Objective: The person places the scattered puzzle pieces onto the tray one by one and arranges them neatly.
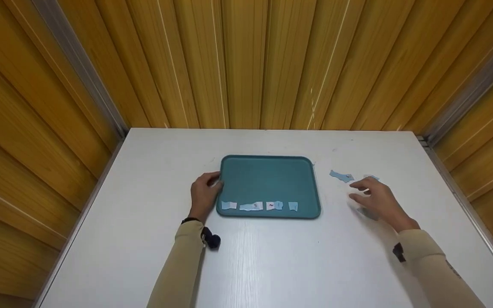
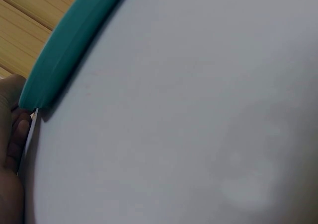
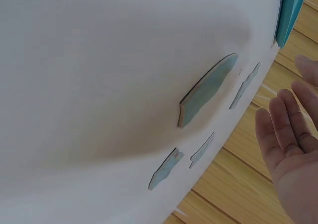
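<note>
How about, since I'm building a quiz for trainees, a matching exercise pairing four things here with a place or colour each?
Column one:
1. tray
2. left hand
3. right hand
4. table

Column two:
A. white
B. at the tray's left edge
C. teal
D. near the loose blue pieces right of the tray

Pairs: 1-C, 2-B, 3-D, 4-A

The tray (image 1: 268,177) looks like smooth, matt plastic, the blue pieces (image 3: 206,92) like card; the tabletop (image 1: 263,265) is smooth, softly glossy; the wall panels (image 1: 246,64) look like grained, shiny wood, the corner post (image 1: 79,60) dull metal, the sleeves (image 1: 176,269) matt cloth
</note>
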The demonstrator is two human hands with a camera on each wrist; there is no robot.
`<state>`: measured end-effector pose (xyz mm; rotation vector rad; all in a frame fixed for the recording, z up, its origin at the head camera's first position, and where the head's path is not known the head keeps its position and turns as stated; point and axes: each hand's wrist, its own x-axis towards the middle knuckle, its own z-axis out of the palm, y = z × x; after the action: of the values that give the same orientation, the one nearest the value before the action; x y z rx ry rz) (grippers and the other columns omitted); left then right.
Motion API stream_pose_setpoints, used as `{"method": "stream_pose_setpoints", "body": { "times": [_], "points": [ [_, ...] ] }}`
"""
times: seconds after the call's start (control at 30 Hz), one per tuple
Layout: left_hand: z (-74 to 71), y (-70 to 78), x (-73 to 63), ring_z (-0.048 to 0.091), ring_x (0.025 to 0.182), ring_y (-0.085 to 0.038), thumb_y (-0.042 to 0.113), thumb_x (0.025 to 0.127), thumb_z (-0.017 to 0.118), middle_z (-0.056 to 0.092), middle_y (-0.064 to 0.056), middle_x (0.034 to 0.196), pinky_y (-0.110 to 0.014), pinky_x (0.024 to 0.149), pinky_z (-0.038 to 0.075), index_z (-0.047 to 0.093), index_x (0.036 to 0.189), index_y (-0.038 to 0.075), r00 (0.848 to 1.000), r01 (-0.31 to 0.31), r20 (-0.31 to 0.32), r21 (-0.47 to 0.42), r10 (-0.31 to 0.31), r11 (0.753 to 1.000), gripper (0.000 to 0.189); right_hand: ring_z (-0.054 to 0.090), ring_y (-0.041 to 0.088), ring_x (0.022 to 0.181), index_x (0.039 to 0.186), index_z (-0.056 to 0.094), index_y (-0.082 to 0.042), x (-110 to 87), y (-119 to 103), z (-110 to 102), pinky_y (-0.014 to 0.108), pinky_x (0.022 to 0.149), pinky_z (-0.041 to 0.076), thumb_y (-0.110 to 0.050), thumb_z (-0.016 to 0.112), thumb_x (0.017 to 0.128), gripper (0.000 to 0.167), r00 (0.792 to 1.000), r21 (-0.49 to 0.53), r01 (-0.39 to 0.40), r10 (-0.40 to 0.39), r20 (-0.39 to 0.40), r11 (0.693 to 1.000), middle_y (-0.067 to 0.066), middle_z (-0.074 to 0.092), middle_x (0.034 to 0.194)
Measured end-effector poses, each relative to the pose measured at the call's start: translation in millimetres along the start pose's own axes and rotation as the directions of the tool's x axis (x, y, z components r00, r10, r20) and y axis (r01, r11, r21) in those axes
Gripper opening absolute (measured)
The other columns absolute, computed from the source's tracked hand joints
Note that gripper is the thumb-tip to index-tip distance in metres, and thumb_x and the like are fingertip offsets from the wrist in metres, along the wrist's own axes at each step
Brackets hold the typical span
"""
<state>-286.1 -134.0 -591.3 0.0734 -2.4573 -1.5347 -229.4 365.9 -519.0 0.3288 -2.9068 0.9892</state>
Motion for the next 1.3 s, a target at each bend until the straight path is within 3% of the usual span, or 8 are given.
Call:
{"method": "stream_pose_setpoints", "body": {
  "times": [0.2, 0.37, 0.73, 1.03, 1.3],
  "points": [
    [0.1, -1.5, 0.2, 0.067, 0.113, -0.024, 0.006, 0.095, 0.078, 0.074, -0.008, 0.121, -0.038, 0.099, 0.055, 0.075, 0.127, 0.004, 1.000, -0.009, 0.001, -0.013, 0.009, 1.000, 0.031, 0.063, 0.046, 0.114, 0.126, 0.071, 0.006, -6.6, 12, -10, 0.061, 0.098, 0.054, -0.004, 0.078, 0.095, 0.033, 1.000, -0.029, -0.024, 0.024, -0.013, 0.999, 0.023, 0.064, 0.122],
    [-0.2, -1.4, -0.1, 0.067, 0.113, -0.024, 0.005, 0.096, 0.078, 0.074, -0.008, 0.121, -0.038, 0.099, 0.055, 0.075, 0.126, 0.004, 1.000, -0.018, 0.001, -0.022, 0.018, 1.000, 0.031, 0.060, 0.048, 0.117, 0.129, 0.068, 0.006, -12.1, 20, -17, 0.062, 0.102, 0.051, -0.007, 0.077, 0.097, 0.036, 0.995, -0.035, -0.095, 0.095, -0.021, 0.995, 0.026, 0.061, 0.128],
    [1.0, -1.0, -0.5, 0.067, 0.113, -0.023, 0.005, 0.095, 0.079, 0.074, -0.008, 0.121, -0.038, 0.099, 0.055, 0.076, 0.126, 0.005, 1.000, -0.009, -0.006, -0.009, 0.009, 1.000, 0.031, 0.053, 0.054, 0.123, 0.139, 0.060, 0.006, -22.7, 38, -29, 0.066, 0.104, 0.049, -0.015, 0.071, 0.103, 0.043, 0.979, -0.025, -0.202, 0.202, 0.025, 0.979, 0.031, 0.053, 0.139],
    [0.2, -1.4, -0.3, 0.067, 0.111, -0.023, 0.006, 0.096, 0.078, 0.074, -0.008, 0.120, -0.038, 0.098, 0.055, 0.076, 0.126, 0.005, 1.000, -0.024, -0.002, -0.016, 0.024, 1.000, 0.031, 0.054, 0.052, 0.123, 0.140, 0.059, 0.007, -33.0, 50, -34, 0.065, 0.103, 0.050, -0.018, 0.069, 0.105, 0.044, 0.979, -0.033, -0.202, 0.203, 0.024, 0.979, 0.032, 0.054, 0.139],
    [0.3, -2.1, -0.5, 0.067, 0.108, -0.023, 0.006, 0.095, 0.080, 0.075, -0.008, 0.118, -0.039, 0.096, 0.056, 0.077, 0.125, 0.004, 0.999, -0.044, -0.010, -0.019, 0.043, 0.999, 0.030, 0.058, 0.049, 0.115, 0.133, 0.063, 0.010, -40.2, 60, -37, 0.060, 0.096, 0.052, -0.013, 0.074, 0.099, 0.042, 0.987, -0.078, -0.155, 0.157, 0.024, 0.985, 0.032, 0.059, 0.129]
  ]
}}
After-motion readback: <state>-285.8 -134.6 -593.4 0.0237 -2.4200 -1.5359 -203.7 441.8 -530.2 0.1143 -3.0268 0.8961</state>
